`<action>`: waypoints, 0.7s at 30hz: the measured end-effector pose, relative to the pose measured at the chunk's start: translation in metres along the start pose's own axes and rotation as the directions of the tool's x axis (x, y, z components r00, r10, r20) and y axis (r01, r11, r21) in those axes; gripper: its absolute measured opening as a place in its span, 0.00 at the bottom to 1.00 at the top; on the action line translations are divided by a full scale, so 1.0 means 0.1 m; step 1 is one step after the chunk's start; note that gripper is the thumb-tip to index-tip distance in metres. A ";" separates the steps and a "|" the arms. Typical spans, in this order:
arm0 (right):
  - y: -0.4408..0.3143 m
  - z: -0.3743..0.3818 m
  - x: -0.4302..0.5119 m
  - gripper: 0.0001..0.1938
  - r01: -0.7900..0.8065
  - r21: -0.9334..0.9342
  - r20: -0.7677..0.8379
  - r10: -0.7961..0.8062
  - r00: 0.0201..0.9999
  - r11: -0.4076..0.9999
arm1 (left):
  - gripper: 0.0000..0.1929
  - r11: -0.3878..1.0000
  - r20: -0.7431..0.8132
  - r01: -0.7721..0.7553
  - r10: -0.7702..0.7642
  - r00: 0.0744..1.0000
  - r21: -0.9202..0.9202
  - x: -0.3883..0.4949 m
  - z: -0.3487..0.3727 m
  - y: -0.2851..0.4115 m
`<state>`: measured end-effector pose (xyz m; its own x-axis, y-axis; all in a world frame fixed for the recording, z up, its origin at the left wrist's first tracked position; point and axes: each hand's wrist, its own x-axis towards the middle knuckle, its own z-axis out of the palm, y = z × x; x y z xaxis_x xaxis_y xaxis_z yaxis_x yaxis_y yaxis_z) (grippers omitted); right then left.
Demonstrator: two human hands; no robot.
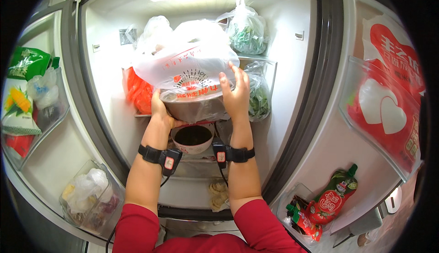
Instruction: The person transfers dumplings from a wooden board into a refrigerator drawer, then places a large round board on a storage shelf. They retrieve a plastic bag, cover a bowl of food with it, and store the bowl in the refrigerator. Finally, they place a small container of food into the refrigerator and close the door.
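Inside an open refrigerator, a metal bowl (195, 109) is partly covered by a white printed plastic bag (185, 61). My left hand (163, 110) holds the bowl's left side, its fingers reaching underneath. At the right rim, my right hand (237, 90) rests its fingers and thumb on the bag; whether it grips the rim is not clear. A patterned bowl of dark liquid (192, 140) stands on a shelf below. A red plastic bag (139, 93) lies left of the metal bowl, and bagged leafy greens (259, 98) are to its right.
Another knotted bag of greens (247, 30) sits at the upper right. Both doors stand open, with food packages in the left door bin (51, 116), a large red package (384, 116) on the right and sauce pouches (331, 198) lower down. Pale food pieces (218, 196) lie low inside.
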<state>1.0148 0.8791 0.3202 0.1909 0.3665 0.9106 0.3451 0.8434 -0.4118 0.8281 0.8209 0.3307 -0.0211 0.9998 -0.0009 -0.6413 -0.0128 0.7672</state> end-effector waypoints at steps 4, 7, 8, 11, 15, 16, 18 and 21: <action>0.01 0.12 -0.37 0.37 -0.055 -0.032 0.024 0.056 0.998 0.998 | 0.41 0.990 -0.060 0.073 -0.066 0.996 0.123 0.05 0.01 0.11; 0.03 0.24 -0.52 0.40 -0.071 0.125 -0.032 0.076 0.997 0.990 | 0.40 0.992 -0.112 0.043 -0.030 0.993 0.122 0.06 0.02 0.12; 0.05 0.28 -0.53 0.42 -0.073 0.120 -0.014 0.075 0.997 0.990 | 0.41 0.991 -0.094 0.028 -0.015 0.995 0.131 0.07 0.02 0.11; 0.11 0.39 -0.50 0.43 -0.064 0.114 -0.053 0.070 0.996 0.991 | 0.43 0.989 -0.068 -0.024 0.035 0.997 0.147 0.14 0.02 0.09; 0.21 0.56 -0.46 0.44 -0.114 0.064 -0.060 0.118 0.991 0.991 | 0.44 0.969 -0.087 -0.135 0.155 0.984 0.206 0.41 -0.09 0.04; 0.25 0.61 -0.44 0.45 -0.121 0.044 -0.057 0.123 0.991 0.992 | 0.45 0.969 -0.044 -0.173 0.184 0.982 0.178 0.50 -0.14 0.04; 0.32 0.71 -0.43 0.44 -0.117 0.032 -0.075 0.119 0.990 0.993 | 0.44 0.954 -0.082 -0.260 0.274 0.958 0.150 0.69 -0.25 -0.03; 0.45 0.83 -0.39 0.43 -0.079 0.020 -0.110 0.081 0.991 0.997 | 0.39 0.907 -0.169 -0.351 0.393 0.904 0.232 0.86 -0.40 -0.08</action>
<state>0.9466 0.9350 0.2693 0.3178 0.3881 0.8651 0.3104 0.8195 -0.4817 0.8009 0.9060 0.2990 -0.4006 0.8959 0.1921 -0.3967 -0.3586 0.8450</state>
